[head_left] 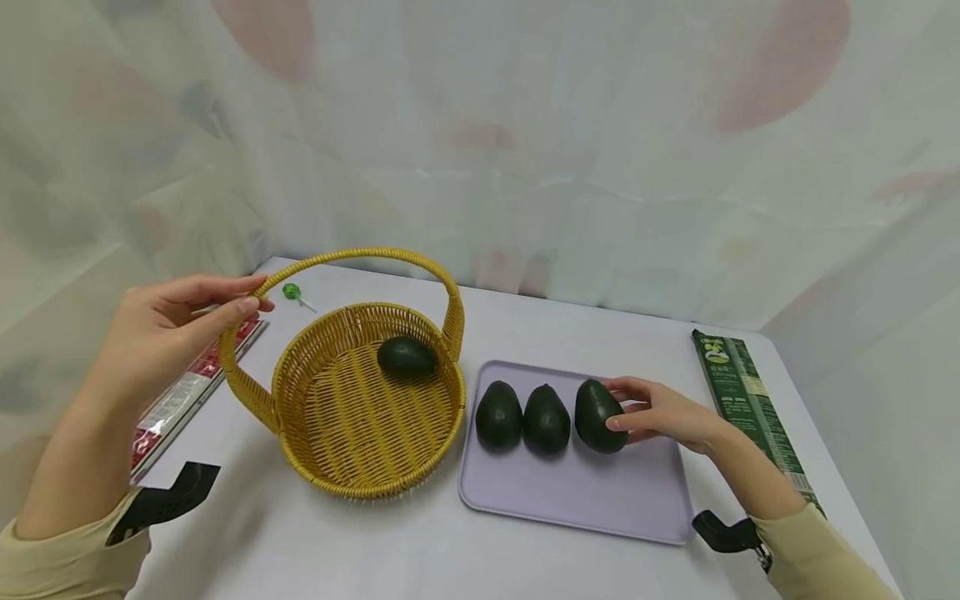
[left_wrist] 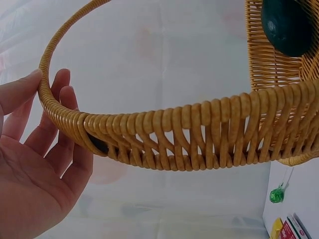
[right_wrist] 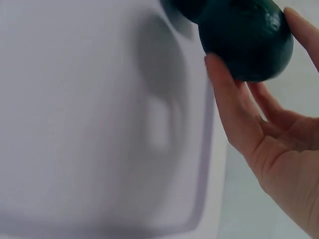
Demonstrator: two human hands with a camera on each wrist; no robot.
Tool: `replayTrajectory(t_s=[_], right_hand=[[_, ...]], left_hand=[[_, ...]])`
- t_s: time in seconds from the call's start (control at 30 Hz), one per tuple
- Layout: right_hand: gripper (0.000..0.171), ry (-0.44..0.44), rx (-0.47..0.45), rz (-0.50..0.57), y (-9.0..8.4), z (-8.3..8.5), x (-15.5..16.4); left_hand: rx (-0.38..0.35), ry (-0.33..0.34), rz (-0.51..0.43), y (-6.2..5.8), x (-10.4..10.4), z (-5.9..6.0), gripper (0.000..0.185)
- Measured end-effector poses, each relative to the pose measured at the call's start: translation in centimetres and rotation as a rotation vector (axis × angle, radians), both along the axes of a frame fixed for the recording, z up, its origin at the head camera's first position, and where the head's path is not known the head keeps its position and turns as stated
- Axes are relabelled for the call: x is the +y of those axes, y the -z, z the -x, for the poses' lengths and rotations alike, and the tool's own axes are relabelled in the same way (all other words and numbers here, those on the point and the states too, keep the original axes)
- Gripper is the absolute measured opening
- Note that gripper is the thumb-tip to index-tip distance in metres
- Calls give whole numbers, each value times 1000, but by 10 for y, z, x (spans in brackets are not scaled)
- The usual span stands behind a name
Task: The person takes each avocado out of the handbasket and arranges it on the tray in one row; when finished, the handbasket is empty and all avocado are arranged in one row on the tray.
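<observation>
My left hand (head_left: 176, 329) pinches the tall handle of the yellow wicker basket (head_left: 330, 482) between thumb and fingers, on the handle's left side. One dark green avocado (head_left: 406, 357) lies inside the basket, against its right wall. Over the lilac tray (head_left: 570, 500), my right hand (head_left: 663, 414) grips another avocado (head_left: 597, 417) with thumb and fingertips around its right side. In the right wrist view that avocado (right_wrist: 246, 42) shows beside its shadow on the tray. Two more avocados, one on the left (head_left: 498, 416) and one in the middle (head_left: 547, 421), sit side by side on the tray.
A green long package (head_left: 750, 408) lies along the table's right side. At the left, a red and silver package (head_left: 187, 392) is partly behind my left arm. A green lollipop (head_left: 292, 292) rests behind the basket. Patterned curtains (head_left: 525, 167) enclose the white table.
</observation>
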State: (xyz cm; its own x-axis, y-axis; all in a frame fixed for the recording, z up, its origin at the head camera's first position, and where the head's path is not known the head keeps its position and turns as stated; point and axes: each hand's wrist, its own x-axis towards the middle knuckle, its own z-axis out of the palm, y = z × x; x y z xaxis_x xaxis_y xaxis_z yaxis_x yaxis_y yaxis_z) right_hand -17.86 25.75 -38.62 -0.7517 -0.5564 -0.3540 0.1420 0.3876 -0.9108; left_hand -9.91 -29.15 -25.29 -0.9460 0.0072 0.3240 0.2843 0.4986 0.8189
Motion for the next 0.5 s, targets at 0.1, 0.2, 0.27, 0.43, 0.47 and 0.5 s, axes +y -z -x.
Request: replayTrajectory(t_s=[0.1, 0.2, 0.27, 0.43, 0.47, 0.5], right_hand=[[74, 44, -32, 14, 8, -2, 1], [73, 77, -48, 21, 16, -3, 0], [71, 93, -45, 21, 20, -3, -1], [68, 110, -41, 16, 29, -4, -3], [68, 107, -42, 16, 29, -4, -3], [68, 108, -44, 16, 30, -4, -3]], left_hand=[[-6, -1, 0, 0, 0, 0, 29], [-9, 1, -2, 0, 0, 0, 29], [-11, 1, -4, 0, 0, 0, 29], [5, 7, -9, -1, 0, 0, 29], [10, 10, -11, -1, 0, 0, 29], [16, 10, -9, -1, 1, 0, 29]])
